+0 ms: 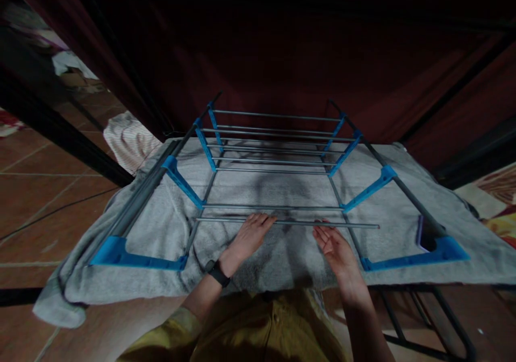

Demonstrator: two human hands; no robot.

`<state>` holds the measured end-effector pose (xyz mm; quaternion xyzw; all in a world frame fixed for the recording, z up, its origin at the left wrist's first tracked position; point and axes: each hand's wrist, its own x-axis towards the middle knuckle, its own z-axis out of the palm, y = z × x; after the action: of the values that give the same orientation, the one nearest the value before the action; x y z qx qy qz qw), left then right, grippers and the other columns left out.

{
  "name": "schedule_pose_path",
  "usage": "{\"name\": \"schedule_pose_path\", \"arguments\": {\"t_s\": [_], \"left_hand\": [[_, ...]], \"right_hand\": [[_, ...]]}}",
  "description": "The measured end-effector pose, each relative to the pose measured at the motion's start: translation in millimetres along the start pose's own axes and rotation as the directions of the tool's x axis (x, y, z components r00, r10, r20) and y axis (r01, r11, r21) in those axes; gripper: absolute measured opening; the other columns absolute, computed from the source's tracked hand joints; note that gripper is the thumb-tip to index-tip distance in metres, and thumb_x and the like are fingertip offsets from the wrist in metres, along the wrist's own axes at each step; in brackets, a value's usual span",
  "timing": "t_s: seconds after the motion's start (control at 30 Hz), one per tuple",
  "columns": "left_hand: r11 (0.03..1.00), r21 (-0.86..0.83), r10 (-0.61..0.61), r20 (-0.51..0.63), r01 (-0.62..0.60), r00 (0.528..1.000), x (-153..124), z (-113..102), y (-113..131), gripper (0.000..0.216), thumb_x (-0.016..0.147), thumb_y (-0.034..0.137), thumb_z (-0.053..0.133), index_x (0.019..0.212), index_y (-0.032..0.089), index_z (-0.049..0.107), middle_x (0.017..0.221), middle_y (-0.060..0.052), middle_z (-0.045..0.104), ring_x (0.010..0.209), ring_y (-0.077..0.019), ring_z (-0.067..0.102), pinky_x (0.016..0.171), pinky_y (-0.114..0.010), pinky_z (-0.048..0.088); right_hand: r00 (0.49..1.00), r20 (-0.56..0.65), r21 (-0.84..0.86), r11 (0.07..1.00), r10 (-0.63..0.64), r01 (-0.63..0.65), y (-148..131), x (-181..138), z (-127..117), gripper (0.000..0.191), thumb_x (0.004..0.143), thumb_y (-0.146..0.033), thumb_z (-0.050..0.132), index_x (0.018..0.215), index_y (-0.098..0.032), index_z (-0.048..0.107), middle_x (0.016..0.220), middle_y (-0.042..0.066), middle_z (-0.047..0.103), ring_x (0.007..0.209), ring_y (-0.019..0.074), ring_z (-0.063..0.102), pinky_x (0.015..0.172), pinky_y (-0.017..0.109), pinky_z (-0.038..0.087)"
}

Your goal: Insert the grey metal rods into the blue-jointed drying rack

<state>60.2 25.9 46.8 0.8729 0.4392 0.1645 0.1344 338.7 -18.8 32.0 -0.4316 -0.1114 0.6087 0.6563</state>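
Note:
A loose grey metal rod (298, 222) lies crosswise over the front part of a rack frame with blue plastic brackets (185, 186). My left hand (250, 235), a dark watch on its wrist, rests palm down across the rod's middle with its fingers stretched flat. To its right, my right hand (334, 246) is turned partly palm up, fingers extended and touching or just under the rod; I cannot tell which. Behind the loose rod, a fixed crossbar (274, 207) joins two brackets. A blue corner piece (137, 257) sits at the front left, another (419, 257) at the front right.
The rack rests on a grey blanket (282, 265) covering a raised surface. A phone-like object (426, 235) stands by the right front corner piece. Dark red curtains (274, 55) hang behind. Black metal bars (419, 319) show below right, and a cable (60, 208) crosses the tiled floor.

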Motion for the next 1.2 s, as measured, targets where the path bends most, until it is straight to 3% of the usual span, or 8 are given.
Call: {"name": "schedule_pose_path", "arguments": {"t_s": [0.17,0.5,0.67,0.77,0.83,0.93,1.03,1.2], "left_hand": [[0.999,-0.03,-0.022,0.005,0.023,1.0,-6,12,-11,0.064,0.083,-0.004,0.039,0.136,0.027,0.058,0.124,-0.01,0.066,0.118,-0.0232,0.059,0.111,-0.046,0.038],[0.986,-0.152,-0.071,0.006,0.071,0.997,-10,30,-30,0.048,0.089,0.005,0.039,0.123,0.026,0.066,0.115,-0.009,0.066,0.111,-0.0242,0.059,0.11,-0.044,0.035],[0.927,-0.361,-0.137,-0.082,0.099,0.987,-13,33,-32,0.035,0.092,0.013,0.046,0.113,0.027,0.07,0.107,-0.009,0.066,0.106,-0.0246,0.06,0.108,-0.039,0.034],[0.915,-0.396,-0.138,-0.116,0.082,0.984,-16,35,-31,0.033,0.094,0.016,0.047,0.116,0.027,0.069,0.106,-0.009,0.065,0.105,-0.0247,0.059,0.107,-0.038,0.034],[0.949,-0.306,-0.11,-0.11,0.072,0.988,-18,37,-30,0.037,0.095,0.014,0.043,0.121,0.026,0.067,0.107,-0.009,0.064,0.106,-0.0241,0.059,0.106,-0.038,0.035],[0.999,0.023,-0.028,-0.025,0.029,0.999,-20,39,-29,0.045,0.095,0.008,0.037,0.132,0.022,0.058,0.112,-0.009,0.063,0.108,-0.0229,0.058,0.105,-0.039,0.038],[0.955,0.297,0.012,0.066,-0.031,0.998,-20,39,-27,0.047,0.096,0.006,0.035,0.139,0.019,0.051,0.115,-0.009,0.062,0.11,-0.022,0.057,0.103,-0.039,0.041],[0.93,0.364,0.02,0.079,-0.047,0.997,-21,38,-25,0.047,0.097,0.008,0.038,0.141,0.02,0.048,0.116,-0.009,0.063,0.111,-0.0214,0.058,0.102,-0.039,0.043]], "right_hand": [[0.999,-0.036,-0.009,1.0,0.007,-0.007,6,8,-13,0.022,0.067,-0.018,0.08,0.086,-0.021,0.07,0.095,0.002,0.076,0.094,0.0165,0.072,0.099,0.035,0.056],[0.986,-0.158,-0.09,0.996,-0.044,0.03,25,34,-45,0.023,0.063,-0.018,0.081,0.083,-0.021,0.071,0.093,0.0,0.076,0.089,0.0141,0.072,0.094,0.03,0.058],[0.984,-0.169,-0.11,0.993,-0.061,0.043,28,36,-50,0.021,0.064,-0.018,0.081,0.082,-0.02,0.071,0.099,0.003,0.075,0.096,0.0165,0.072,0.094,0.032,0.059],[0.983,-0.171,-0.112,0.992,-0.073,0.054,29,37,-49,0.017,0.068,-0.019,0.08,0.082,-0.021,0.071,0.098,0.002,0.075,0.096,0.0158,0.071,0.096,0.031,0.058],[0.98,-0.182,-0.111,0.992,-0.08,0.06,31,37,-48,0.016,0.068,-0.021,0.08,0.08,-0.021,0.07,0.095,0.002,0.075,0.093,0.0156,0.071,0.097,0.032,0.057],[0.976,-0.199,-0.117,0.991,-0.09,0.067,32,38,-46,0.018,0.067,-0.023,0.082,0.078,-0.021,0.068,0.09,0.001,0.075,0.09,0.0159,0.072,0.096,0.032,0.058],[0.975,-0.203,-0.119,0.991,-0.092,0.069,33,38,-45,0.019,0.067,-0.023,0.082,0.076,-0.021,0.066,0.088,0.0,0.075,0.087,0.0158,0.072,0.093,0.032,0.059],[0.969,-0.232,-0.108,0.992,-0.083,0.059,34,39,-45,0.018,0.07,-0.024,0.081,0.073,-0.022,0.063,0.079,-0.001,0.073,0.079,0.0152,0.072,0.091,0.033,0.061]]}}
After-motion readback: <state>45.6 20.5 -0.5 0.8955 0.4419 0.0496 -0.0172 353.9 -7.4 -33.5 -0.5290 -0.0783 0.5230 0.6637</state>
